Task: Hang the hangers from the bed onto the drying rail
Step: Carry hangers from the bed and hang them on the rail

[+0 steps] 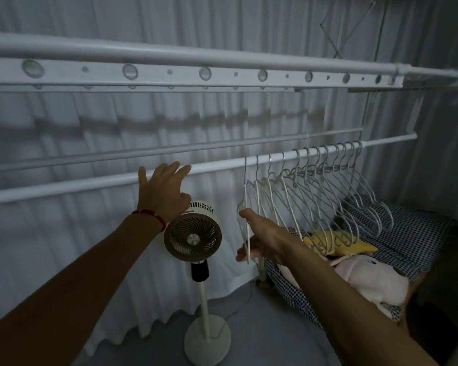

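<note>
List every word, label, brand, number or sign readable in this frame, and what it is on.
None can be read.
Fan: no brand or label visible on its grille or head.
Drying rail and hangers: plain white, no markings.
Bedding: checked pattern only, no text.

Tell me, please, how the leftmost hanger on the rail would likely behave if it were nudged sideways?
The leftmost hanger looks like thin wire, so probably light and slightly springy. Its open hook only rests over the smooth rail, so it would likely swing and slide easily, though the right hand holds it.
</note>
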Available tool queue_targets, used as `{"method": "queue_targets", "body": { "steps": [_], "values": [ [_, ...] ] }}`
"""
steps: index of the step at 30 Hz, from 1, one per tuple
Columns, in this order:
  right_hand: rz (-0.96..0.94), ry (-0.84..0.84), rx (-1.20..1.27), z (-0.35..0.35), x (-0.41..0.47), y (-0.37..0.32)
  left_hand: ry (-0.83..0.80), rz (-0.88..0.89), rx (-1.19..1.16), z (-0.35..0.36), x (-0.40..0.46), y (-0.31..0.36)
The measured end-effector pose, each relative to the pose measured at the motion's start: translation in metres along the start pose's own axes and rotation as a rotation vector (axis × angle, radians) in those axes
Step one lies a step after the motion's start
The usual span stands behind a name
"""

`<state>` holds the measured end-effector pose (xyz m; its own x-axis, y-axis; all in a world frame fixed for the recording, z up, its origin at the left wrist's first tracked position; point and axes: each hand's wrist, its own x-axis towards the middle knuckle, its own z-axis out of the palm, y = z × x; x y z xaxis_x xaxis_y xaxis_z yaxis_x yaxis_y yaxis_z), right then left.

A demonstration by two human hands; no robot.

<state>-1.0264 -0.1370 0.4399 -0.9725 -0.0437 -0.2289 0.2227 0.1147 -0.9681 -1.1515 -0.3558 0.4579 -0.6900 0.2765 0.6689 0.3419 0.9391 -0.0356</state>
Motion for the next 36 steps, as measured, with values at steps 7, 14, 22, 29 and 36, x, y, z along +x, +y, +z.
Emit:
{"method": "queue_targets", "body": {
  "steps": [7, 14, 22, 29, 36],
  "values": [
    [0.029, 0.037, -0.017, -0.001, 0.011, 0.009, -0.011, -0.005, -0.015, 0.000, 0.000, 0.005],
    [0.035, 0.069, -0.032, -0.001, 0.020, 0.016, -0.028, 0.008, -0.005, 0.000, 0.002, 0.003],
    [0.069, 0.090, -0.005, -0.007, 0.021, 0.033, -0.063, 0.012, 0.065, 0.001, -0.001, 0.002],
    [0.163, 0.096, 0.059, -0.010, 0.018, 0.061, -0.062, -0.023, 0.093, 0.003, -0.008, 0.008],
    [0.225, 0.079, 0.060, -0.022, 0.007, 0.107, -0.009, 0.000, -0.189, 0.001, -0.034, 0.053]
  ]
}}
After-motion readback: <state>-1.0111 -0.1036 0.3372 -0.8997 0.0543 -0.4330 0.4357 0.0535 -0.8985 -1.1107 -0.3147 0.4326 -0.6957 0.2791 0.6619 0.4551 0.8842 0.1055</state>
